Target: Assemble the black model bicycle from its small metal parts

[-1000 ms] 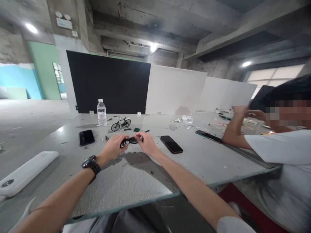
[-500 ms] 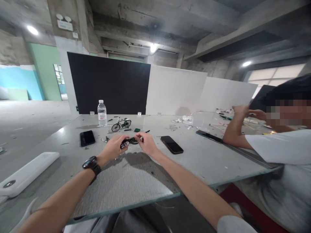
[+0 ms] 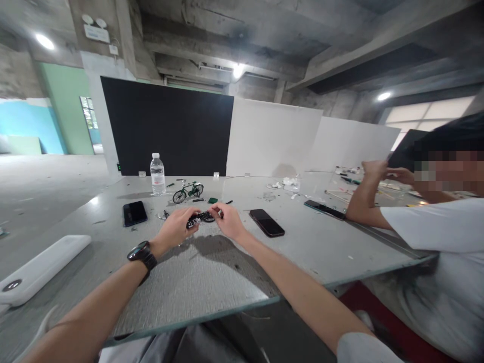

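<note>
My left hand (image 3: 174, 226), with a black watch on its wrist, grips the left end of a small black model bicycle (image 3: 194, 221) low over the table. The fingers of my right hand (image 3: 228, 220) pinch the model's right end, by a dark wheel; the exact part between the fingertips is hidden. Just behind my hands a green model bicycle (image 3: 188, 192) stands upright. A small green piece (image 3: 212, 200) lies to its right, and small dark parts lie around it.
A water bottle (image 3: 158, 175) stands at the back left. Phones lie left (image 3: 134, 214) and right (image 3: 266, 223) of my hands, another (image 3: 324, 209) farther right. A white device (image 3: 45, 269) is at the left. A person in a white shirt (image 3: 427, 227) sits at the right.
The view has shifted very slightly. Both my hands keep their hold on the black model, with no clear movement.
</note>
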Action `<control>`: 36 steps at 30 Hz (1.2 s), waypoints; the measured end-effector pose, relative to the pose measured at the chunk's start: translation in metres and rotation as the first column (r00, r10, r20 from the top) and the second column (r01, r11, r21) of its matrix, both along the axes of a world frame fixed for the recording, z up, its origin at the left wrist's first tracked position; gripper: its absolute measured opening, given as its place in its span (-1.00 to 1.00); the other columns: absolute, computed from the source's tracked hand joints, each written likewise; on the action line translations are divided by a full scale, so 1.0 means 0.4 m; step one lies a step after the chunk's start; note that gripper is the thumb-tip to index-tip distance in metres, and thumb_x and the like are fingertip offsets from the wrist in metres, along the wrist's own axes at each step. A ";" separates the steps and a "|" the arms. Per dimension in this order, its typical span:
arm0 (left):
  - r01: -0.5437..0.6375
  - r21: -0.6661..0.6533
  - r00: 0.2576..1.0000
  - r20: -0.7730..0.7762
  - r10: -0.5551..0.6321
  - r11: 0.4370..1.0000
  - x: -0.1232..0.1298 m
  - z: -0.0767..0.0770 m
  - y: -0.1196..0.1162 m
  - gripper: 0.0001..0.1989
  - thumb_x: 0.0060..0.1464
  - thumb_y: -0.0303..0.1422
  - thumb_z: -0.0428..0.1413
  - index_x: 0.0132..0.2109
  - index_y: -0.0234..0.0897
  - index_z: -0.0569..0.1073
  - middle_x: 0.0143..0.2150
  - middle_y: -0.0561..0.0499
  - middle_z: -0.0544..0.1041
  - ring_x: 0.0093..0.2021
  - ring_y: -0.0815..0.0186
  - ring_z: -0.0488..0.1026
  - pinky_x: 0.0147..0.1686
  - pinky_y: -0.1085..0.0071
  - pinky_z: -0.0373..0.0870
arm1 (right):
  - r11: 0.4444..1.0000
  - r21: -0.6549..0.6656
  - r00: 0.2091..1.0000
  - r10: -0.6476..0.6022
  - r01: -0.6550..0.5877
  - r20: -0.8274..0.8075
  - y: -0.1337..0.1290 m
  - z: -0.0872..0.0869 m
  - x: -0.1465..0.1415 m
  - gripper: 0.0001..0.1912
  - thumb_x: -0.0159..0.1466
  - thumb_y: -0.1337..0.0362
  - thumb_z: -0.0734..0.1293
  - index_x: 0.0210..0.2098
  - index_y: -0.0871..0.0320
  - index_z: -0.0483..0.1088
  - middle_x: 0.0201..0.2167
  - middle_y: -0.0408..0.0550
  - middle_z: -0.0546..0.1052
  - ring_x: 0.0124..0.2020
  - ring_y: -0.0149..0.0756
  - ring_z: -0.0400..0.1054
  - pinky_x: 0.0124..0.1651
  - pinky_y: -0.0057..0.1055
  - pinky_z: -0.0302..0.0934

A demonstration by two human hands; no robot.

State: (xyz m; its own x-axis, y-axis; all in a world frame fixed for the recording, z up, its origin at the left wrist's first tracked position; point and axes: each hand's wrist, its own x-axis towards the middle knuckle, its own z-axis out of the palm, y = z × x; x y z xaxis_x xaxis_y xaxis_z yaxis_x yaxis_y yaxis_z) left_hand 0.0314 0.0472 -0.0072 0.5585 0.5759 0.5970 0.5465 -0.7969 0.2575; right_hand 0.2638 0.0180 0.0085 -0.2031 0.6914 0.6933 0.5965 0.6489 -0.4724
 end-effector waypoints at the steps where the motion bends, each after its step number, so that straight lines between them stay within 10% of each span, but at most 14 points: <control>1: -0.001 -0.004 1.000 -0.002 0.001 1.000 0.000 0.001 -0.001 -0.68 0.33 -0.28 0.11 0.17 -0.23 0.47 0.05 -0.16 0.65 0.05 0.00 0.58 0.04 0.11 0.48 | 1.000 0.002 1.000 0.001 -0.001 -0.001 0.000 0.000 0.000 -0.54 0.52 -0.11 0.24 -0.23 0.12 0.52 -0.34 0.01 0.64 -0.32 -0.19 0.51 -0.22 -0.36 0.26; 36: 0.020 0.136 0.997 -0.073 -0.010 0.990 0.003 -0.014 0.010 -0.63 0.30 -0.40 0.13 0.22 -0.22 0.43 0.08 -0.18 0.63 0.06 0.01 0.58 0.07 0.08 0.48 | 0.996 -0.033 0.994 -0.081 0.078 -0.073 -0.002 -0.022 -0.013 -0.60 0.51 -0.05 0.27 -0.28 0.12 0.46 -0.38 -0.02 0.61 -0.37 -0.22 0.45 -0.23 -0.37 0.25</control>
